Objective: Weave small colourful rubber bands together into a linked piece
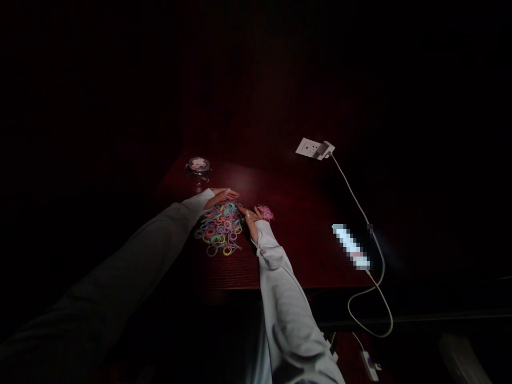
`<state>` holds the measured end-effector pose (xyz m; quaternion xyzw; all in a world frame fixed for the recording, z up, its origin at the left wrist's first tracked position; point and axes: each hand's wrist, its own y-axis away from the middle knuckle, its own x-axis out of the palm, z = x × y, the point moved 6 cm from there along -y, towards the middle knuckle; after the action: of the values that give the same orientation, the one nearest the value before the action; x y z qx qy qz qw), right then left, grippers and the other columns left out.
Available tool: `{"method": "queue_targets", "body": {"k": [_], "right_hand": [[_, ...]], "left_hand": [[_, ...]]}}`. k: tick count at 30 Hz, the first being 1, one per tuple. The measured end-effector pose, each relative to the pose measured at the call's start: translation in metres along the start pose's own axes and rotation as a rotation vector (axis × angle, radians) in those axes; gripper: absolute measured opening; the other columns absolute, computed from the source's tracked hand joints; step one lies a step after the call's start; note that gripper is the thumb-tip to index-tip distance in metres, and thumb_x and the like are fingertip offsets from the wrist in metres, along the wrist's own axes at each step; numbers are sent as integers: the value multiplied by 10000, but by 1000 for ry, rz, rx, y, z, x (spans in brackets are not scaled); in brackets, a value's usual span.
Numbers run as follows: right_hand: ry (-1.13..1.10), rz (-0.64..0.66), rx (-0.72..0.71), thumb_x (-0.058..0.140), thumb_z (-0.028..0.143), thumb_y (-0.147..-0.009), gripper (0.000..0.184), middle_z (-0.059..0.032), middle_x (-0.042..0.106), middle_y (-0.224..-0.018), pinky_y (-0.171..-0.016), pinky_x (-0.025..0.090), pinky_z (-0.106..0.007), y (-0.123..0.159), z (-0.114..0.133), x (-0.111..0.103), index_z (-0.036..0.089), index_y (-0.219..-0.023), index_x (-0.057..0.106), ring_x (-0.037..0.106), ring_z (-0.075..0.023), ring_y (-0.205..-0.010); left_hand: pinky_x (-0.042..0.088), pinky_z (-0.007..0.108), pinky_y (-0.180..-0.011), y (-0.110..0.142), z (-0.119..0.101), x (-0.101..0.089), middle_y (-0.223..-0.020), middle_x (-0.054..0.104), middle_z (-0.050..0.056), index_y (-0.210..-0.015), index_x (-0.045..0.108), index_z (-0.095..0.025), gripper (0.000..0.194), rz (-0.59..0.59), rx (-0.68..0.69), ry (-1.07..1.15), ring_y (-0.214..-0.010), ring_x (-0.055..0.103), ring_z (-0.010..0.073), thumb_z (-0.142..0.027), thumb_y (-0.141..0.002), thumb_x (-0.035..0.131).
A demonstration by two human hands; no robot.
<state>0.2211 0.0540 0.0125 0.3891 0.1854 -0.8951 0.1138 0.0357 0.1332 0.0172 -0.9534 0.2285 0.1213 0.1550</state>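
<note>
A heap of small pastel hair ties [218, 229] in pink, purple, green and yellow lies on the dark red table. At the heap's far edge is my left hand [220, 196], its fingers stretched to the right. My right hand [251, 217] borders the heap on the right, with its fingers extended and apart. Neither hand shows anything gripped. Just beyond my right hand sits a smaller pink cluster [265, 213], partly hidden by it; it looks like more hair ties. A clear jar [198, 173] with a patterned lid stands behind my left hand.
A lit phone [352, 246], blurred out, lies at the table's right side. Its white cable [352, 189] runs up to a charger in a wall socket [307, 148] and loops past the table [236, 277]. A white power strip [368, 365] is below. The surroundings are very dark.
</note>
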Motion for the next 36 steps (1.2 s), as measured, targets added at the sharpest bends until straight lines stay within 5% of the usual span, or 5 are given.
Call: {"method": "queue_targets", "body": {"k": [6, 12, 21, 28, 36], "right_hand": [[18, -176, 20, 361, 317, -1153, 502, -82, 815, -1370, -1302, 475, -491, -2, -18, 2, 314, -1383, 807, 713, -261, -1375], [31, -229, 58, 338, 366, -1143, 524, -93, 824, -1326, -1239, 520, -529, -5, -26, 1, 305, -1266, 843, 729, -320, -1304], [68, -154, 52, 372, 374, -1158, 483, -106, 785, -1405, -1238, 509, -512, 1, -18, -5, 295, -1327, 817, 699, -312, -1358], [114, -101, 108, 396, 329, -1135, 468, -118, 799, -1375, -1232, 493, -510, -6, -19, 2, 258, -1311, 825, 690, -320, -1326], [145, -175, 58, 511, 325, -1116, 366, -107, 804, -1331, -1201, 485, -477, -2, -9, -8, 263, -1304, 819, 680, -290, -1295]], "left_hand": [[569, 459, -1067, -10, -5, -35, -1368, 811, 192, -1187, 802, -171, 1109, -216, -107, 74, -1306, 756, 341, -937, -981, 28], [618, 453, -956, -16, 11, -48, -1150, 846, 230, -924, 793, -144, 1107, -374, -203, 6, -1143, 807, 357, -935, -955, 19], [637, 434, -1018, -22, 41, -24, -994, 856, 182, -736, 762, -194, 972, -354, -175, 37, -1039, 790, 297, -991, -917, 235], [606, 444, -1043, -16, 35, 5, -1200, 852, 135, -991, 841, -203, 919, -225, -144, -22, -1146, 769, 296, -859, -1026, 198], [544, 442, -1179, -16, 17, 10, -1257, 811, 135, -1098, 834, -221, 645, -131, 196, -168, -1260, 724, 298, -729, -1045, 441]]}}
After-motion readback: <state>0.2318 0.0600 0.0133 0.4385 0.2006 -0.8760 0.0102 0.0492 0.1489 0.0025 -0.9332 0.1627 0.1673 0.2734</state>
